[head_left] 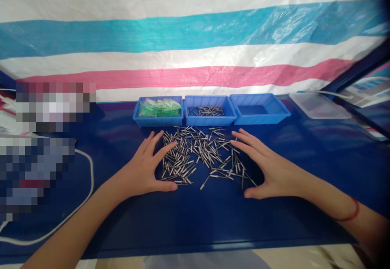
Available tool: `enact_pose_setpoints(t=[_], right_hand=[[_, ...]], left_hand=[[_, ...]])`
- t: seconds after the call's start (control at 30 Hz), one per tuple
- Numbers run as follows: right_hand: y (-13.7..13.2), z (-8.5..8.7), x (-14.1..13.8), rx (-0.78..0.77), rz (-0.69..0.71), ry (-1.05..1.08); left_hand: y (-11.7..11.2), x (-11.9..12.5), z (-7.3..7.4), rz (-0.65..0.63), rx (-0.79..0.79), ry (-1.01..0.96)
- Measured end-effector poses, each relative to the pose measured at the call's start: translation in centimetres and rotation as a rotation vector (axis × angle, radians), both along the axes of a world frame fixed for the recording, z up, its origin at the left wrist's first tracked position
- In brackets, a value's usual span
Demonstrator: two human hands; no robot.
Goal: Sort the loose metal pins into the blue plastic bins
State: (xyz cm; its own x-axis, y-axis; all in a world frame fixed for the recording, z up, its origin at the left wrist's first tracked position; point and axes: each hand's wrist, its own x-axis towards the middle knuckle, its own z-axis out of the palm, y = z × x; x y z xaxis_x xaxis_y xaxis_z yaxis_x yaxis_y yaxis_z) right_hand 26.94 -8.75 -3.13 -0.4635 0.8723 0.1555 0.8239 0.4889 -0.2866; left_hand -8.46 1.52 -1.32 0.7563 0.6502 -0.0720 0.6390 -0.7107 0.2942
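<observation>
A loose heap of silver pop rivets (pixel 204 149) is spread on the dark blue tabletop (pixel 213 220). My left hand (pixel 146 165) cups the heap's left side, fingers apart, its fingertips at the outermost rivets. On the opposite side my right hand (pixel 262 165) curves the same way, thumb and fingers spread, its fingertips close to the rivets. Neither hand grips anything. Behind the heap stands the middle blue bin (pixel 210 120), with more rivets lying on its bottom.
Left of the middle bin, a blue bin (pixel 158 122) holds small green-marked plastic bags. To the right are another blue bin (pixel 262 118) and a clear plastic lid or tray (pixel 319 105). A white cable (pixel 91 171) loops at the left, by blurred-out items. A striped sheet (pixel 195 33) hangs behind.
</observation>
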Motion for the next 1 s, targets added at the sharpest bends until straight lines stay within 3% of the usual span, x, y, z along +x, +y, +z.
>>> enact_pose_setpoints(t=[0.13, 0.47, 0.73, 1.0], right_hand=[[0.5, -1.1, -0.5, 0.018, 0.004, -0.038], [2.8, -1.1, -7.0, 0.110, 0.045, 0.080], [5.2, -0.7, -8.8, 0.168, -0.025, 0.256], [7.4, 0.4, -8.5, 0.070, -0.113, 0.440]], left_hand=[[0.1, 0.7, -1.4, -0.044, 0.115, 0.022], [-0.8, 4.5, -2.1, -0.156, 0.159, -0.139], [-1.4, 6.3, -2.2, -0.032, 0.145, -0.320], [-0.7, 7.8, -1.8, 0.105, 0.140, -0.436]])
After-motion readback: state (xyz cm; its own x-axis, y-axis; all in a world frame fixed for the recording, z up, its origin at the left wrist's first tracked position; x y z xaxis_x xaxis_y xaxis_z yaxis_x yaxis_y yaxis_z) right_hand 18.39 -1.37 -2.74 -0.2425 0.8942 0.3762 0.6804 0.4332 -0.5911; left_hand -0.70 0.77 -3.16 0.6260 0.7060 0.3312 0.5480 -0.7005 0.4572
